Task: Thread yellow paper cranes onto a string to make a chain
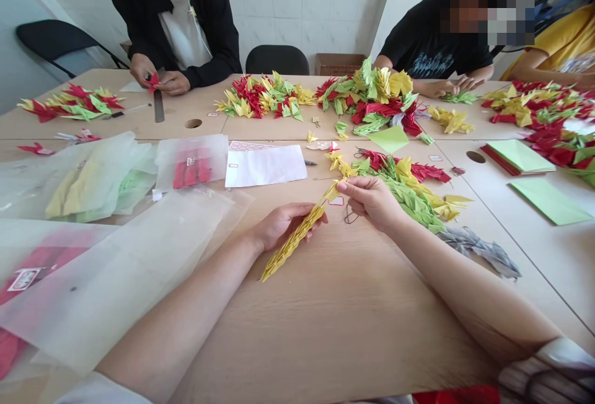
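Observation:
A strand of stacked yellow folded paper cranes (289, 250) slants over the table in front of me, its lower end toward my body. My left hand (281, 225) is closed around the strand's upper part, fingers curled behind it. At the top end, my right hand (374, 199) pinches a yellow folded paper crane (333, 191) between thumb and fingertips. A thin dark line shows between that crane and the stack. Beside my right hand lie bundles of green cranes (411, 202), yellow cranes and red cranes, with a grey bundle (481, 249) nearer my forearm.
Translucent plastic bags (106, 286) with coloured paper spread across the left. A white sheet (266, 165) and a pen (310, 163) lie ahead. Piles of cranes (264, 95) line the far side, where several people sit. Green paper squares (551, 201) lie right.

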Demonstrator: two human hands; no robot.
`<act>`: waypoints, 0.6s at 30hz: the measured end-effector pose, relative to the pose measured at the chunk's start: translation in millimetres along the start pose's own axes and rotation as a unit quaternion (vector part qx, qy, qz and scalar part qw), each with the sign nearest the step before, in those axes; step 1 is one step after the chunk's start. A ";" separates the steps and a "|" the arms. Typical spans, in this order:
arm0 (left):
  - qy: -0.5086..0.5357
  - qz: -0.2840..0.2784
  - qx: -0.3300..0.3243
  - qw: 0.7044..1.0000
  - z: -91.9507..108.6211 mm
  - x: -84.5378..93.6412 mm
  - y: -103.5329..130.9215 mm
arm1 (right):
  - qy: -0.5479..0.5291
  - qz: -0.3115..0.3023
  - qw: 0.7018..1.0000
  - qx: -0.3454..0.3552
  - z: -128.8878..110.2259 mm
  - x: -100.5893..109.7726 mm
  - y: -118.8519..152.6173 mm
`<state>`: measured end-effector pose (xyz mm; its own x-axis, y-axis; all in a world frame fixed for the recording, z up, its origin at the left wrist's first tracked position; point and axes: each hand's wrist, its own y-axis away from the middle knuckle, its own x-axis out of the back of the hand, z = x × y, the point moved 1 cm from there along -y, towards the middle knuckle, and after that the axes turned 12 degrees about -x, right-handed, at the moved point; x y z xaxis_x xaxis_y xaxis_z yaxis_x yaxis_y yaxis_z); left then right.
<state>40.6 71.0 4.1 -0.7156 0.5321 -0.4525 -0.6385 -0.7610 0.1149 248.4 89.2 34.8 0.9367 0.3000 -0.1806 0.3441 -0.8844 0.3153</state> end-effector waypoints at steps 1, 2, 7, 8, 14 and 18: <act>-0.005 -0.012 0.008 1.000 0.7 -1.1 1.1 | -0.002 -0.002 1.000 -0.001 0.2 0.1 -0.1; -0.006 -0.024 0.012 1.000 1.4 -2.3 2.3 | -0.004 -0.002 1.000 -0.003 0.3 0.2 -0.1; -0.023 -0.074 0.004 0.997 5.3 -6.9 8.1 | -0.006 0.013 1.000 -0.023 0.5 1.0 -0.7; -0.031 -0.080 0.014 0.996 5.7 -7.3 8.8 | -0.006 0.012 1.000 -0.027 0.4 1.3 -0.9; -0.040 -0.108 0.036 0.993 6.2 -7.5 9.4 | -0.034 -0.001 0.998 -0.059 2.9 0.5 -0.6; -0.049 -0.119 0.029 0.991 5.8 -7.4 9.2 | -0.036 -0.008 0.997 -0.068 5.8 -1.6 -0.8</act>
<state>38.4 62.2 13.6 -0.5650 0.7295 -0.3855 -0.8056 -0.5887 0.0668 246.2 87.4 29.5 0.9252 0.2835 -0.2524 0.3702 -0.8208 0.4350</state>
